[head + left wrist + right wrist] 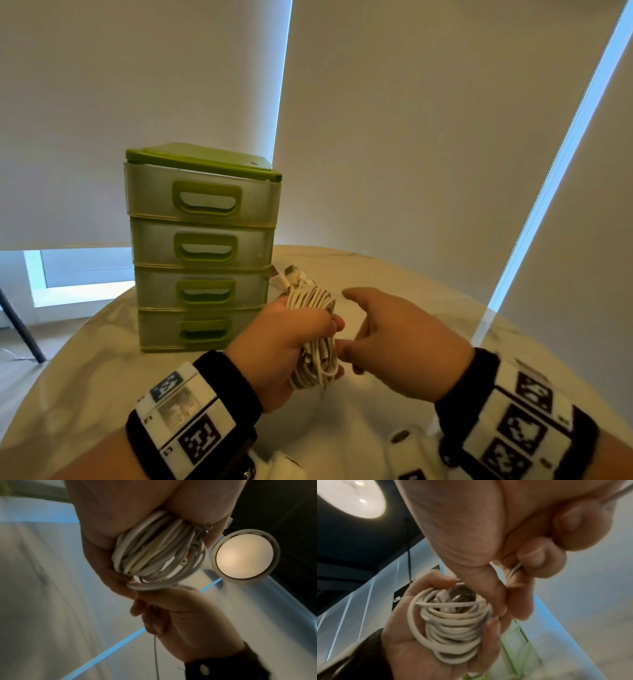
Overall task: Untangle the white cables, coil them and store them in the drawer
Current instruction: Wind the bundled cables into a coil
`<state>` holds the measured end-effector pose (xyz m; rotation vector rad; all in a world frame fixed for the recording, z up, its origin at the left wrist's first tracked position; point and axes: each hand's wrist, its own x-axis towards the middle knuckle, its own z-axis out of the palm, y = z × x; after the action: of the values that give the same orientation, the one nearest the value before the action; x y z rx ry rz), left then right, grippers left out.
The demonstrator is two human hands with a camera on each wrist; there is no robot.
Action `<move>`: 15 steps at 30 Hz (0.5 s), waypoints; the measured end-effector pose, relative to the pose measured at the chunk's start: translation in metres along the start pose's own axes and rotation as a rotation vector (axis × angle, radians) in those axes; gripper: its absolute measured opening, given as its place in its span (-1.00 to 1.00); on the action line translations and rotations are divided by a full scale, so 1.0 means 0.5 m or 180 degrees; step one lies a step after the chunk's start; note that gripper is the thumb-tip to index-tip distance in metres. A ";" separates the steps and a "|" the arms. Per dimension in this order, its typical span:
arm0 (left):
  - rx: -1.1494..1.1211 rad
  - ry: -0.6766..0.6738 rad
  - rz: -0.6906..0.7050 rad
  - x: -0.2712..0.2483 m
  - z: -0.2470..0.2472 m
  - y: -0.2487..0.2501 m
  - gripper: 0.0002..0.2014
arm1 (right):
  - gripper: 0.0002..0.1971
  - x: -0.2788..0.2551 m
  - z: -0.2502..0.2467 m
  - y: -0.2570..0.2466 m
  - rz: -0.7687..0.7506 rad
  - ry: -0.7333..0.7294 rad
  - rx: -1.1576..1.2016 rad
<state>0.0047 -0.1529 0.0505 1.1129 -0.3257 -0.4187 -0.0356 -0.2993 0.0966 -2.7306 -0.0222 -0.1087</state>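
Note:
My left hand [294, 339] grips a bundle of coiled white cables [313, 363] above the table, with several plugs [291, 275] sticking out at its top. The wrist views show the coil [154, 555] [453, 626] lying across the palm with the fingers wrapped round it. My right hand [394, 342] is just right of the bundle, its thumb touching the coil. Its fingers [539, 561] curl round a thin white strand [513, 573], which hangs down below the fist [155, 649]. The green drawer unit [202, 246] stands behind and left, all drawers closed.
The round white marble table [394, 274] carries the drawer unit near its far left edge. Closed roller blinds hang behind the table. A dark slanted leg [20, 325] stands on the floor at the far left. A ceiling lamp [243, 557] shows overhead.

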 end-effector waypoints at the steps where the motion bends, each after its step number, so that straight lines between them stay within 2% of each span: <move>1: 0.0088 0.0034 -0.0004 0.004 -0.002 -0.001 -0.41 | -0.25 0.002 0.006 0.002 -0.0016 0.0172 0.0047; 4: 0.0459 -0.0029 -0.0064 0.006 -0.005 -0.002 -0.33 | -0.40 0.002 0.017 0.010 -0.0031 0.0531 0.0298; 7: 0.0766 -0.0095 -0.0027 0.005 -0.004 -0.010 -0.39 | -0.54 0.001 0.022 0.022 -0.0011 0.0537 0.0558; 10: 0.0712 0.0261 0.0268 0.013 -0.003 -0.017 -0.43 | -0.70 0.006 0.003 0.042 -0.0144 0.0536 0.0584; 12: 0.0573 0.0655 0.0625 0.020 -0.012 -0.009 -0.46 | -0.78 0.007 -0.015 0.056 -0.0054 0.0107 0.0925; 15: 0.0465 0.0973 0.1057 0.023 -0.031 0.012 -0.58 | -0.84 -0.002 -0.036 0.071 0.0241 -0.0724 0.2271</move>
<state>0.0230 -0.1436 0.0503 1.2199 -0.2669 0.0716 -0.0368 -0.3393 0.0990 -2.0144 -0.0174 0.1975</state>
